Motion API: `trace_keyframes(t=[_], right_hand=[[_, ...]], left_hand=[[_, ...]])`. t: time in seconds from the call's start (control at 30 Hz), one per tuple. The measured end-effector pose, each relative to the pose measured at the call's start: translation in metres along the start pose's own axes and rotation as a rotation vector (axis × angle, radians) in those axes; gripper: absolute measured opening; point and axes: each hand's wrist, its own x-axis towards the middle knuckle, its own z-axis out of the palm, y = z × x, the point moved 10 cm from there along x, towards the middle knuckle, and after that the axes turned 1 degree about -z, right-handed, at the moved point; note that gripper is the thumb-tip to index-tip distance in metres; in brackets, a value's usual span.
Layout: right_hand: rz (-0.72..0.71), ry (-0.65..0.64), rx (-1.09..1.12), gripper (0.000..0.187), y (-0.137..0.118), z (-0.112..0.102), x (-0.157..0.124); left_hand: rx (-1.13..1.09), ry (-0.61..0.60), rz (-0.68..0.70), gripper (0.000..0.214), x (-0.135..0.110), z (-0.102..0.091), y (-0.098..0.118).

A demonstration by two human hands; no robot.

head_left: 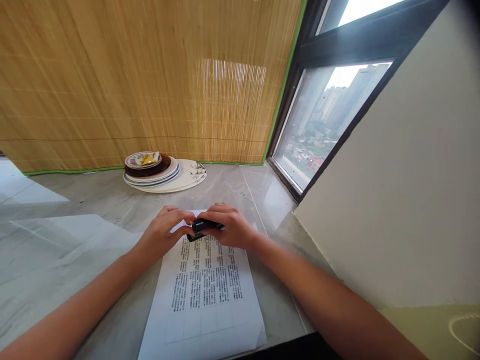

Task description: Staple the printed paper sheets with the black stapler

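Note:
Printed white paper sheets (204, 300) lie on the grey marble counter (75, 240) in front of me, text facing up. A small black stapler (204, 227) sits at the far end of the sheets. My right hand (230, 225) is curled over the stapler from the right, gripping it. My left hand (165, 227) has its fingers bent and pressed onto the far left part of the paper, its fingertips touching the stapler's left end.
A stack of plates (161, 172) stands at the back of the counter below a bamboo blind (150, 80). A dark-framed window (326, 120) is at the right, beside a pale wall (405, 190). The counter's front edge runs just under the paper.

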Motion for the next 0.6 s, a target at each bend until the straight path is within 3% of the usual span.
trace_keyframes(t=[0.1,0.2,0.27,0.37,0.43,0.6], right_hand=[[-0.011,-0.001,-0.017,0.023,-0.002,-0.002,0.002],[0.074,0.064,-0.081,0.025,0.013,-0.023,0.003],[0.197,0.141,-0.149,0.028,0.033,-0.047,-0.001],[0.370,0.169,-0.224,0.032,0.068,-0.076,-0.014],[0.451,0.103,-0.237,0.030,0.089,-0.086,-0.023],[0.485,-0.221,-0.114,0.027,0.111,-0.077,-0.040]], left_hand=[[0.008,-0.017,-0.007,0.015,0.000,0.004,0.003],[0.032,-0.022,-0.147,0.031,0.000,0.007,-0.005],[0.035,-0.168,-0.136,0.040,-0.001,0.023,-0.001],[0.033,-0.530,0.048,0.046,-0.016,0.060,0.016],[0.050,-0.625,0.060,0.049,-0.024,0.068,0.013],[0.106,-0.590,-0.091,0.053,-0.025,0.059,-0.010]])
